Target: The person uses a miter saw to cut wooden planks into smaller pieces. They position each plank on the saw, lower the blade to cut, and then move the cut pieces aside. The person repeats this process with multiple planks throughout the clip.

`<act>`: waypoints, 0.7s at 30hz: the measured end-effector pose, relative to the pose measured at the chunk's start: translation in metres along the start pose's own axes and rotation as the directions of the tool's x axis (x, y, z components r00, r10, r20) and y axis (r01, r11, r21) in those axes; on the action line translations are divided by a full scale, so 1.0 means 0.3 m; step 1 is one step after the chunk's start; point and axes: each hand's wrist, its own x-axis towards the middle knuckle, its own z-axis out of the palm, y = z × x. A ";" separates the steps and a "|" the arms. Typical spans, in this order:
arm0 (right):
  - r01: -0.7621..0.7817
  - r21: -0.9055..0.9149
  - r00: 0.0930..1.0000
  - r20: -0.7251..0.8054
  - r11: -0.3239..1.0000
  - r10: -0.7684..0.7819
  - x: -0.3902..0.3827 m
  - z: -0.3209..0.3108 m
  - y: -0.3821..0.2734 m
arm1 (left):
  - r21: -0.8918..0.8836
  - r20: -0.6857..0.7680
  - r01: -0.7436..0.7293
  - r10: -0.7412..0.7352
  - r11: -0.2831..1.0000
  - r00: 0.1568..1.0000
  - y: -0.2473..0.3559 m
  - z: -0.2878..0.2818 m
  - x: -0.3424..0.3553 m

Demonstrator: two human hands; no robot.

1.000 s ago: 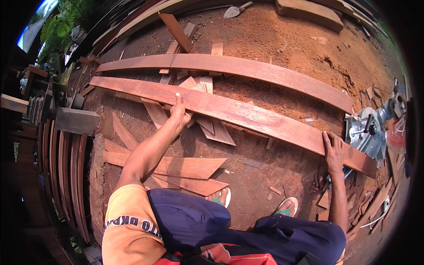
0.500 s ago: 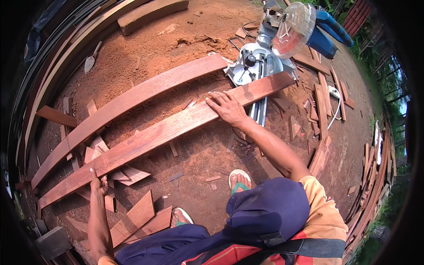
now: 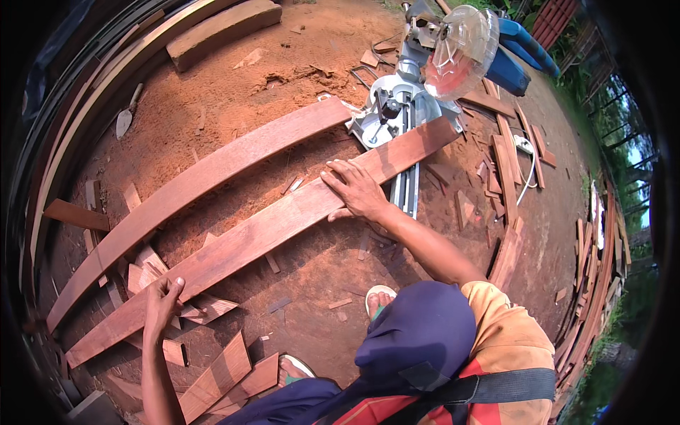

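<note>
A long reddish-brown wooden plank [image 3: 258, 230] runs slantwise in front of me, its far right end lying across the base of a miter saw [image 3: 397, 106]. My left hand [image 3: 163, 304] holds the plank's near edge toward its left end, thumb on the top face and the other fingers mostly hidden. Farther right, my right hand [image 3: 358, 190] is closed over the plank, fingers on top and thumb at the near edge. The saw's blue head with its clear round guard [image 3: 460, 53] is raised above the plank.
A second long plank [image 3: 205, 173] lies beyond mine, its right end near the saw base. Offcuts [image 3: 216, 379] are strewn by my feet. Stacked boards [image 3: 598, 283] line the right side. A trowel [image 3: 127, 117] and a thick beam [image 3: 223, 32] lie at the far left.
The plank's left end has swung nearer to me. My left hand now has its thumb farther over the top face. The right thumb now shows at the near edge. The view has shifted slightly.
</note>
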 end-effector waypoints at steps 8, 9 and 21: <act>-0.058 0.308 0.989 -0.111 0.950 0.096 -0.008 -0.026 0.034 | 0.579 0.275 -0.598 0.558 0.554 0.783 0.546 0.760 0.276; -0.071 0.392 0.981 -0.140 0.917 0.135 -0.019 -0.021 0.062 | 0.647 0.263 -0.555 0.530 0.523 0.806 0.590 0.851 0.270; -0.552 0.087 0.788 -0.270 0.829 0.553 0.144 -0.506 0.343 | 0.753 0.083 -0.404 0.534 0.520 0.841 0.558 0.979 0.304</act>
